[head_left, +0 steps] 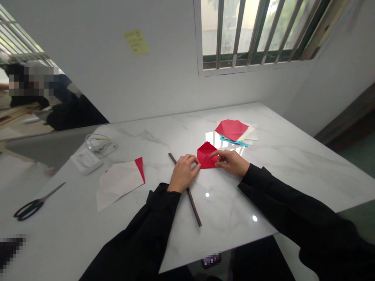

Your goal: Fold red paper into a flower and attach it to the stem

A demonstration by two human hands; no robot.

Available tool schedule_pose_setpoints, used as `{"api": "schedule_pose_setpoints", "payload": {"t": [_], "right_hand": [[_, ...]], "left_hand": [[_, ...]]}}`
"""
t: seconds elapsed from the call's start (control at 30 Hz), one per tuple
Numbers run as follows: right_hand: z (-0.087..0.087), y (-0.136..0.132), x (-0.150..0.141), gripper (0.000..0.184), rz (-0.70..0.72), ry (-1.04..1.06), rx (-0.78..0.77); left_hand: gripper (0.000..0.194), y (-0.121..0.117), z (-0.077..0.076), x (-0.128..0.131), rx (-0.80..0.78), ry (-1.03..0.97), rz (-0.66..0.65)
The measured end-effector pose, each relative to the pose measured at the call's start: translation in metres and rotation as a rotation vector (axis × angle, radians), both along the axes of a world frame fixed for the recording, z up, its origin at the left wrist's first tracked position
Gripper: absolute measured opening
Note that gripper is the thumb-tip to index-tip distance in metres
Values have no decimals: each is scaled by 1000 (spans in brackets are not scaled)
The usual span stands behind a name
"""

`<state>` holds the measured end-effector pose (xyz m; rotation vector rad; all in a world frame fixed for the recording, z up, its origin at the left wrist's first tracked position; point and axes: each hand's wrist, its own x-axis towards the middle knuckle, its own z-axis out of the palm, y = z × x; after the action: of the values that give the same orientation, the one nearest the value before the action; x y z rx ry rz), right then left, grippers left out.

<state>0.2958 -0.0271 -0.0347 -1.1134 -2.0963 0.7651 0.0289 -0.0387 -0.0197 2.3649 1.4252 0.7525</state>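
Note:
A small red paper envelope, with a pointed flap at its far side, lies on the white marbled table between my hands. My left hand pinches its near left corner between thumb and fingers. From the other side, my right hand grips the right edge, the index finger reaching over the paper's face. Under my left wrist runs a thin dark brown stick, lying at a slant; its middle is covered by that hand.
Pale and red paper sheets lie at the left, near black-handled scissors, a white box and a coiled white cable. A stack of coloured papers sits at the back. The table's front edge is close to my body.

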Motion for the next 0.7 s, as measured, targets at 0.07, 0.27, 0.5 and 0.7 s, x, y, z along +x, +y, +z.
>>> {"api": "schedule_pose_setpoints", "payload": {"t": [0.07,0.27,0.5,0.7], "right_hand": [[-1,0,0,39,15,-13,38],[-6,0,-4,29,0,-61,176],[-13,4,-6,23,-12,-110,219],[-7,-1,-8,25,48,-145,229]], "left_hand": [[4,0,0,0,15,6,-7],[23,-1,-1,0,49,37,-34],[24,-6,4,8,59,159,-1],[21,-7,10,15,68,210,41]]}}
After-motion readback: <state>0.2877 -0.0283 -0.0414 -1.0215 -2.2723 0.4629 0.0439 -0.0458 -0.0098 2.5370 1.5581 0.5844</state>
